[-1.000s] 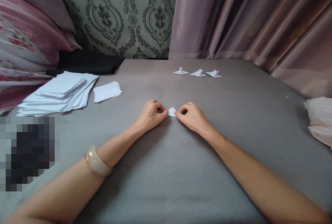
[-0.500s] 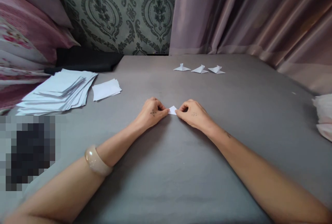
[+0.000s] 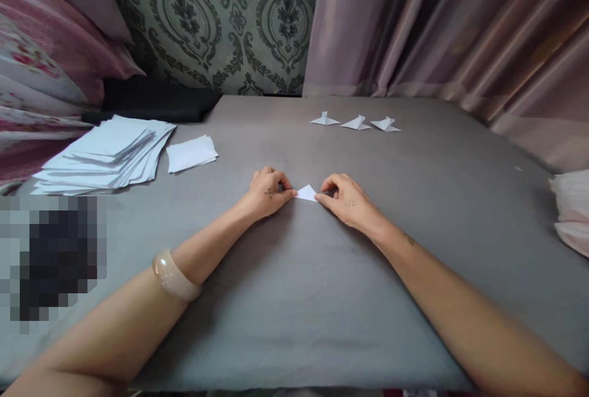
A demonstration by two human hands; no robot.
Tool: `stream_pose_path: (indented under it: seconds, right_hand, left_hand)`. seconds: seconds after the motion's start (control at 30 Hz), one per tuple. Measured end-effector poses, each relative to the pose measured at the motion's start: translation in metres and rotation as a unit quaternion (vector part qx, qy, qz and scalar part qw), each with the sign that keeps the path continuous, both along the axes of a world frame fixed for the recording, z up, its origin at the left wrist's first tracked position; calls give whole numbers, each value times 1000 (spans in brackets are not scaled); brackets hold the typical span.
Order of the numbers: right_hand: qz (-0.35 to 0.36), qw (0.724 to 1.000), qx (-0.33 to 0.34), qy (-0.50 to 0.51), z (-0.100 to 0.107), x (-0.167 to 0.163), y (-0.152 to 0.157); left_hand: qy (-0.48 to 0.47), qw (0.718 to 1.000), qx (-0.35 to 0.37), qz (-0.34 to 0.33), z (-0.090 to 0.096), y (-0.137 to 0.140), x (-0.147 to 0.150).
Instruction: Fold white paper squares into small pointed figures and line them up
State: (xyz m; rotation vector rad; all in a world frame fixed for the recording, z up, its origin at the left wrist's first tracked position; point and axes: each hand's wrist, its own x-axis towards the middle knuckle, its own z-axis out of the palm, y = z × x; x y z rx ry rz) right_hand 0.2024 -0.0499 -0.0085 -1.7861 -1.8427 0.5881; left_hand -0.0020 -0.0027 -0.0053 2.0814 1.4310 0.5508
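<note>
A small white piece of folded paper (image 3: 307, 192), triangular in outline, is held between my two hands over the grey cloth surface. My left hand (image 3: 271, 192) pinches its left corner between thumb and fingers, and a pale bangle (image 3: 173, 275) circles that forearm. At the right corner, my right hand (image 3: 346, 199) grips the paper with its thumb and forefinger. The fingertips cover both ends of the paper, while its pointed top faces away from me.
Three folded paper figures (image 3: 356, 123) stand in a row at the back. On the left lie a large stack of white paper (image 3: 105, 154), a smaller pile of paper (image 3: 192, 153) and a black cloth (image 3: 161, 99). Pinkish curtains (image 3: 368, 23) hang behind. A whitish bundle (image 3: 570, 204) is at the right edge.
My hands have drawn slightly apart, so more of the folded paper shows between them. The camera view has shifted a little, bringing the near edge of the surface into sight.
</note>
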Motion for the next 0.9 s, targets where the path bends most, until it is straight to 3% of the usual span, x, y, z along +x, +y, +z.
stream_pose_path:
  seconds: [0.17,0.27,0.4,0.5,0.73,0.9]
  right_hand:
    - [62,996,40,-41,7,-7,-11]
    - [119,985,85,-93,9,-13,-18]
    - [165,956,136,-201,7,-18,-24]
    - [167,944,151,-242,8,-19,-26]
    - [144,956,115,-227,14,-11,-27]
    - [81,978,99,-167,15,-6,-21]
  left_hand:
    - [8,1000,3,-22,-1,3,-4]
    - [30,996,63,-49,-1,-5,-4]
    - [83,955,203,-199,-1,-17,-5]
    - [125,926,224,-276,1,-21,-8]
    - [135,934,196,-266,8,-27,-13]
    - [65,961,203,-175,0,-24,-9]
